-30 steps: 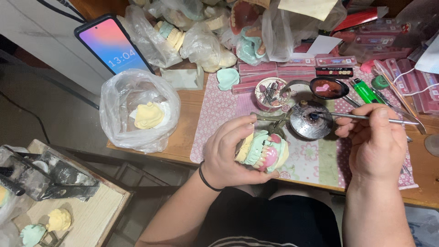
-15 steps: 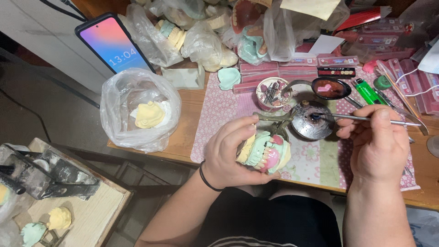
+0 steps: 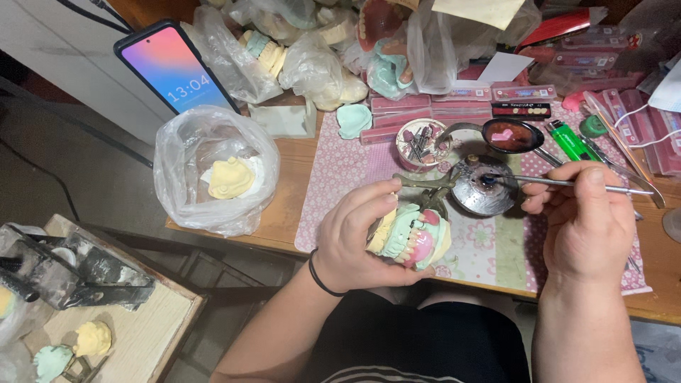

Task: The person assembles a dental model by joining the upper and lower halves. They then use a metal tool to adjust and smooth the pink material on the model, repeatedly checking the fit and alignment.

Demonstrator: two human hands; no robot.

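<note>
Left hand (image 3: 351, 241) has its grip wrapped tight around a dental model (image 3: 415, 234), mint-green and cream casts with pink wax and a row of teeth showing, mounted on a metal hinge frame. It's held just above the near edge of the table (image 3: 298, 177), over the pink flowery mat (image 3: 340, 170). Right hand (image 3: 589, 223) pinches a thin metal instrument (image 3: 567, 182) like a pen, grip closed on the handle, and the tip sits at the top of a small round metal burner (image 3: 484, 188) just behind the model. Beside that there's a dark spoon (image 3: 512, 136) with pink wax in it, a little pot of burs (image 3: 421, 142), and a green lighter (image 3: 571, 142). Off to the left, a clear plastic bag (image 3: 213, 170) holds a yellow cast, and a phone (image 3: 174, 67) leans up behind it.
</note>
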